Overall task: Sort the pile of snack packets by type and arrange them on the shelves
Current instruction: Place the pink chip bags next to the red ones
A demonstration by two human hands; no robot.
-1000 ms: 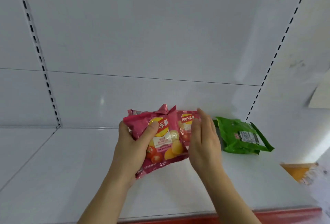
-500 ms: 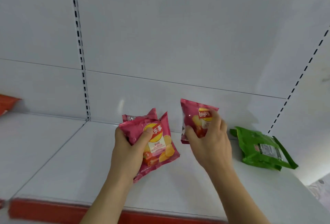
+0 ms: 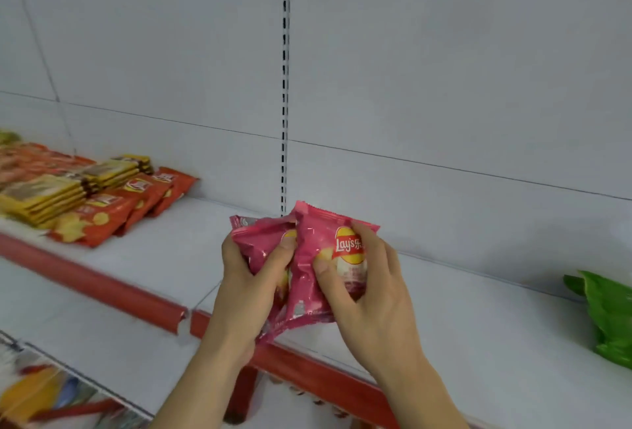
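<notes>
I have a pink crisp packet (image 3: 321, 257) in my right hand (image 3: 372, 295), thumb across its printed face and fingers curled behind, so that grip is closed on it. My left hand (image 3: 249, 288) grips a second pink packet (image 3: 263, 244) the same way; the two bags touch and overlap, held just above the white shelf (image 3: 478, 319) near its red front rail (image 3: 307, 374). I judge them light, puffy and slick-filmed, easily crushed, best pinched at the crimped edges. Orange packets (image 3: 102, 216) and yellow packs (image 3: 44, 196) lie well to the left, a green bag (image 3: 608, 309) to the right.
</notes>
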